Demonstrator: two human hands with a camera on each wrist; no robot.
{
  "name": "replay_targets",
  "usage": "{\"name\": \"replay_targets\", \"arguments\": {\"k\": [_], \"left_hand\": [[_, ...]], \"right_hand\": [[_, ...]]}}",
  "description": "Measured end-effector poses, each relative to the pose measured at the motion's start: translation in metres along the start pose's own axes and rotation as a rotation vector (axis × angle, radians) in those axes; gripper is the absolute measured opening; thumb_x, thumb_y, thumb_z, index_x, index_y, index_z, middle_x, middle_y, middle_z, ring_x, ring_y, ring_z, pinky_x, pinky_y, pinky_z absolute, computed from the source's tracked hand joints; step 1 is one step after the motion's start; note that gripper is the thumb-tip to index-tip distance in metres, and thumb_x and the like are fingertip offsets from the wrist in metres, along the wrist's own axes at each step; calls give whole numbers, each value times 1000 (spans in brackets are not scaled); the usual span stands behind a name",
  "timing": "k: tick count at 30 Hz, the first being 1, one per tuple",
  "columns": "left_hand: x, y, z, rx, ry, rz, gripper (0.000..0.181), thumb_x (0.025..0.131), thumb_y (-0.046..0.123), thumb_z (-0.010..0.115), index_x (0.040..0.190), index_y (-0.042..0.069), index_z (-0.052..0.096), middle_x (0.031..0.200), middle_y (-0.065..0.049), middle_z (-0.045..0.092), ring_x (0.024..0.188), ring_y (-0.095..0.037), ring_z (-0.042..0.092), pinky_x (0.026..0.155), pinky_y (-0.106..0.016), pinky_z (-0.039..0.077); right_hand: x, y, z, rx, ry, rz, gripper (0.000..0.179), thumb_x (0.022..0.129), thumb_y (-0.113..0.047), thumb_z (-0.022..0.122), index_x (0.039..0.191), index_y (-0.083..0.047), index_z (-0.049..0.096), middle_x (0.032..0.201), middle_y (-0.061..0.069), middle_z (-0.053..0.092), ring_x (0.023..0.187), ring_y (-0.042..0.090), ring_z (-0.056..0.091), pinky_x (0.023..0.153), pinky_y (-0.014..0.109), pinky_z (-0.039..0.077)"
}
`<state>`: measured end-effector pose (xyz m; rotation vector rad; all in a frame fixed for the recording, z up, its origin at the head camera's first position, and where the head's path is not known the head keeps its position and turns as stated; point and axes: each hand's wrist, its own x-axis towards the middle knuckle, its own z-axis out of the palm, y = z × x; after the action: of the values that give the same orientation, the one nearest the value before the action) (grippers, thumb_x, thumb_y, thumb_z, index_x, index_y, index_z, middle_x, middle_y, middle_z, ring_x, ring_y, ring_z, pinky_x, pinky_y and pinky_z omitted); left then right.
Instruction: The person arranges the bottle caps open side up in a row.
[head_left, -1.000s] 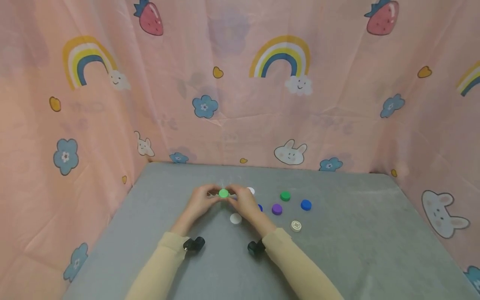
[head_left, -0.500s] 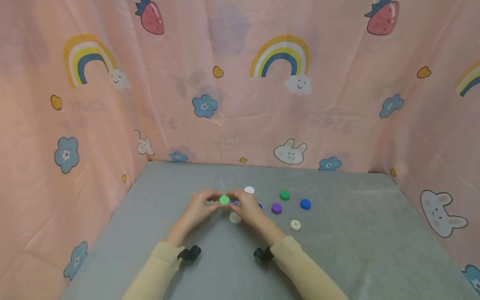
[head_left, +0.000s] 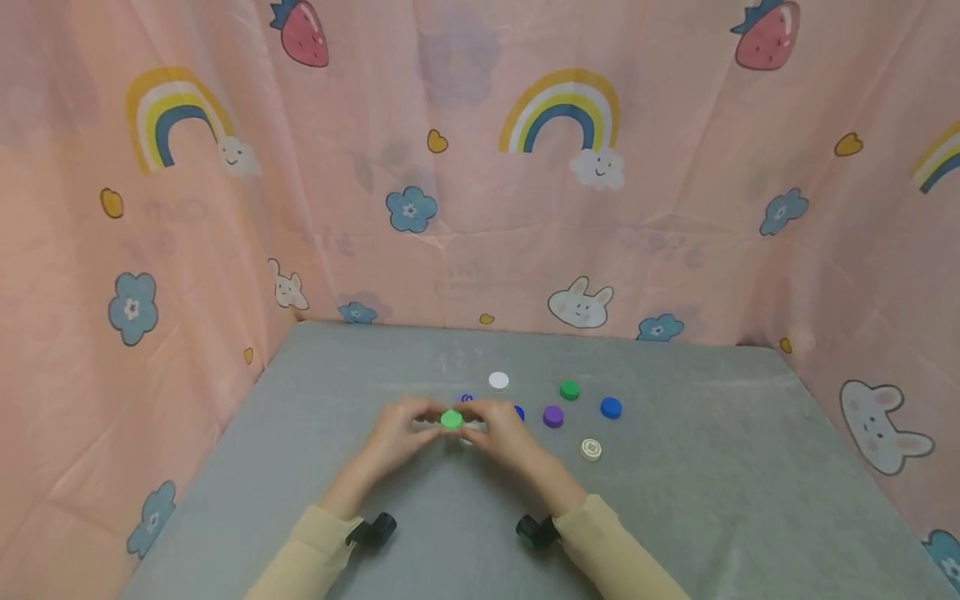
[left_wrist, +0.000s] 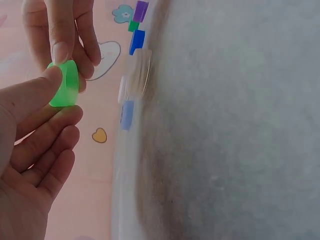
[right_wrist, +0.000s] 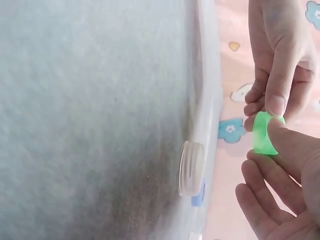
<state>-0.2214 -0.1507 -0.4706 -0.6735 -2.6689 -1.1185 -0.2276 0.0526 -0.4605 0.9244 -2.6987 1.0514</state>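
Raised over the table, a light green round cap point(head_left: 452, 420) is pinched from both sides by my two hands. My left hand point(head_left: 396, 435) holds its left side between thumb and fingers. My right hand point(head_left: 504, 433) grips the right side the same way. In the left wrist view the green cap point(left_wrist: 69, 89) stands tilted on edge, a thumb pressed on its face. The right wrist view also has both thumbs on the cap point(right_wrist: 262, 134). A whitish cap point(head_left: 468, 437) on the table is mostly covered by the right hand.
Beyond the hands lie a white cap point(head_left: 498, 381) and a blue-purple one point(head_left: 467, 398). To the right are a purple cap point(head_left: 553, 417), a green cap point(head_left: 570, 390), a blue cap point(head_left: 611, 407) and a cream ringed disc point(head_left: 591, 450). A pink curtain point(head_left: 480, 250) surrounds the grey table.
Both hands have drawn back toward the person, bringing the light green cap with them. The blue-purple cap behind is more exposed, and the near whitish one is now more covered.
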Motion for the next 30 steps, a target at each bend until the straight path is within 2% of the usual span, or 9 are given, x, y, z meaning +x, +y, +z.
{"name": "replay_targets", "arguments": {"k": [7, 14, 22, 25, 30], "left_hand": [[-10, 9, -2, -30, 0, 26, 24, 81, 26, 75, 102, 18, 71, 97, 6, 71, 88, -10, 64, 80, -28, 51], [-20, 15, -5, -96, -25, -11, 24, 81, 28, 74, 103, 19, 71, 97, 8, 71, 86, -7, 64, 79, -27, 52], [-32, 12, -9, -180, -61, -24, 24, 83, 33, 71, 103, 21, 71, 97, 10, 71, 85, -3, 64, 77, -27, 52], [-34, 12, -10, -199, -70, -34, 25, 84, 36, 69, 104, 21, 71, 97, 10, 71, 85, -4, 64, 77, -27, 52], [-38, 12, -12, -201, -74, -62, 24, 86, 41, 66, 104, 26, 70, 98, 13, 71, 85, -3, 63, 77, -25, 51]], "right_hand": [[-12, -5, -3, 55, 12, -9, 32, 84, -17, 72, 114, -6, 67, 107, 7, 70, 96, 20, 68, 82, 32, 54], [-22, -9, -5, 110, 22, -62, 30, 84, -14, 72, 113, -7, 67, 107, 6, 71, 96, 20, 69, 82, 32, 55], [-27, -11, -1, 170, -7, -122, 27, 85, -17, 70, 111, -9, 68, 106, 2, 71, 95, 17, 68, 84, 30, 54], [-27, -12, 1, 188, -13, -118, 26, 87, -21, 69, 111, -10, 68, 106, 1, 71, 94, 16, 69, 84, 30, 54], [-28, -13, 4, 243, -42, -63, 25, 89, -23, 66, 112, -12, 67, 106, 1, 71, 93, 15, 68, 83, 30, 54]]}}
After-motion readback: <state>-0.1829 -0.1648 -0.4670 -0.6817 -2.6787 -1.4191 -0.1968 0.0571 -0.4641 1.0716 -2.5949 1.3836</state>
